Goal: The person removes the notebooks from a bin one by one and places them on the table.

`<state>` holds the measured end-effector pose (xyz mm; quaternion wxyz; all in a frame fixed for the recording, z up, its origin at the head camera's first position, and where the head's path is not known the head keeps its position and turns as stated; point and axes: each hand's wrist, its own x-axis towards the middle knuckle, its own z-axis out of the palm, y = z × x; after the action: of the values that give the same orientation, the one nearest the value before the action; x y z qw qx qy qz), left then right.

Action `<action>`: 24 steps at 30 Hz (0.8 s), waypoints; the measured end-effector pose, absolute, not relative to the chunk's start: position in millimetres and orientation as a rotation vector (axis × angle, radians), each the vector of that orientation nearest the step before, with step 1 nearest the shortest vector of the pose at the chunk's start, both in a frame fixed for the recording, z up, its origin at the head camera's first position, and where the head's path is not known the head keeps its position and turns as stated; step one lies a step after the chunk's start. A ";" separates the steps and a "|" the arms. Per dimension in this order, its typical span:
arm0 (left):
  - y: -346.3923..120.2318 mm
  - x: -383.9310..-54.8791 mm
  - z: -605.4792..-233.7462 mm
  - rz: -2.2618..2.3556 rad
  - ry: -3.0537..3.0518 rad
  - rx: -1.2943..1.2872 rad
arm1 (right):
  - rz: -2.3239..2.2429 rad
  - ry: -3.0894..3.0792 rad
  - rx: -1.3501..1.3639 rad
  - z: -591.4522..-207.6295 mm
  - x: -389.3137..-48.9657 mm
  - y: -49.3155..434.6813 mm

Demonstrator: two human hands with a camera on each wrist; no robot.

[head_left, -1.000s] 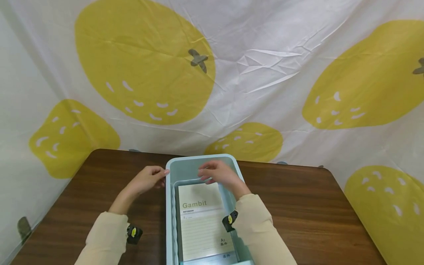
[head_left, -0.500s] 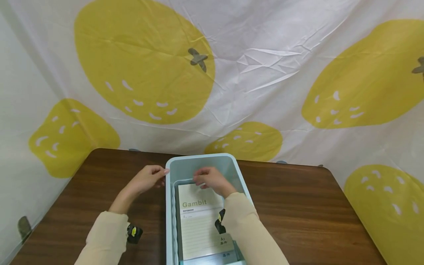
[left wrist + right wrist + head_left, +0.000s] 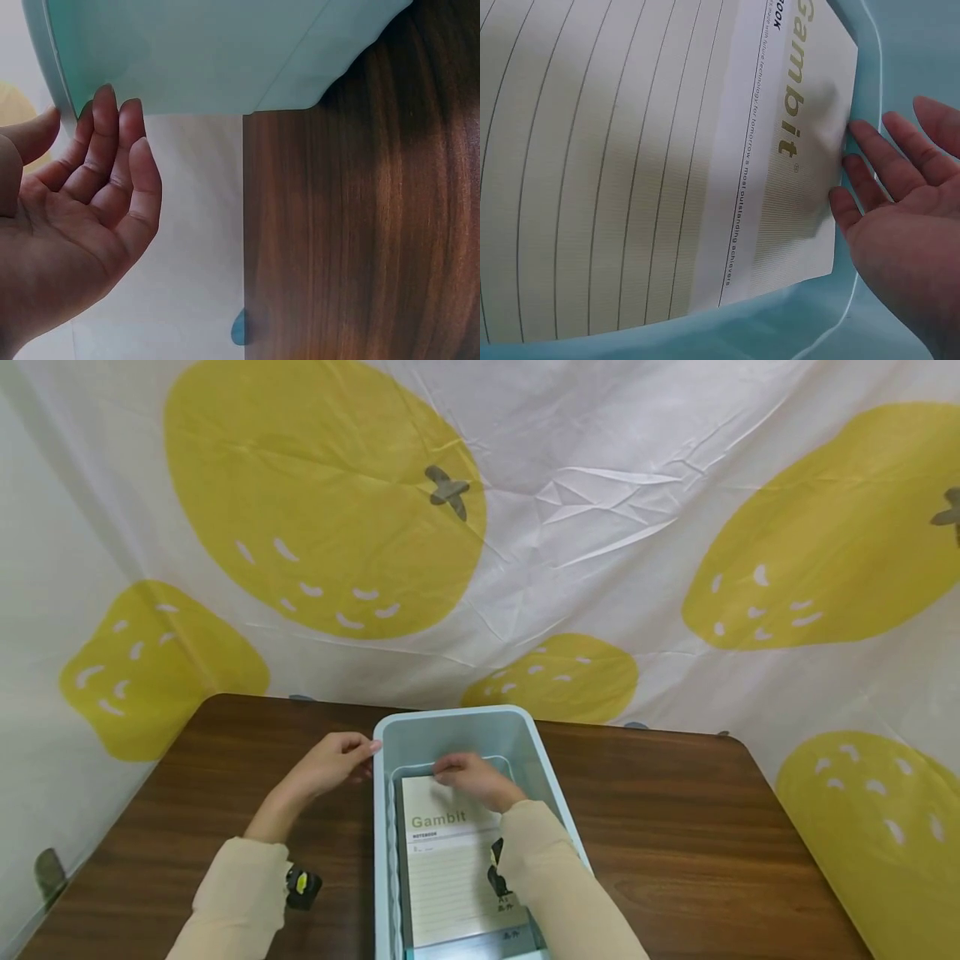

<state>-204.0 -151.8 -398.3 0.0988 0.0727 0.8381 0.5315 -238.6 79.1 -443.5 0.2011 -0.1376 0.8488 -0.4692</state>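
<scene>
We find the left hand (image 3: 330,766) pinching the bin (image 3: 381,852) by its rim. Inside the bin, only the right wrist view shows the right hand (image 3: 911,202) unclosed, fingers (image 3: 845,205) at the edge of the notebook (image 3: 652,165).

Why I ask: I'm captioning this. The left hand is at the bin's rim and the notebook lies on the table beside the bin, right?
Not quite: the notebook lies inside the bin, not on the table beside it, as the head view shows. The left hand is at the bin's rim, as you say.
</scene>
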 end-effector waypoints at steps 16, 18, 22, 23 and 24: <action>-153.2 -204.3 -398.1 1.569 2.478 0.229 | -1.162 2.416 -0.443 -446.6 -234.2 77.1; -153.5 -204.4 -398.3 1.567 2.479 0.229 | -1.149 2.419 -0.451 -447.4 -234.1 77.0; -153.3 -204.6 -398.7 1.561 2.485 0.229 | -1.109 2.433 -0.445 -447.7 -234.0 77.3; -153.2 -204.6 -398.9 1.556 2.489 0.232 | -1.110 2.437 -0.438 -447.7 -234.1 77.5; -153.1 -204.8 -399.2 1.555 2.492 0.231 | -1.113 2.441 -0.430 -447.6 -234.1 77.6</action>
<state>-204.8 -153.1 -399.2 0.0973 0.0781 0.8419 0.5251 -234.1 77.6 -447.6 0.2106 -0.1546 0.8782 -0.4006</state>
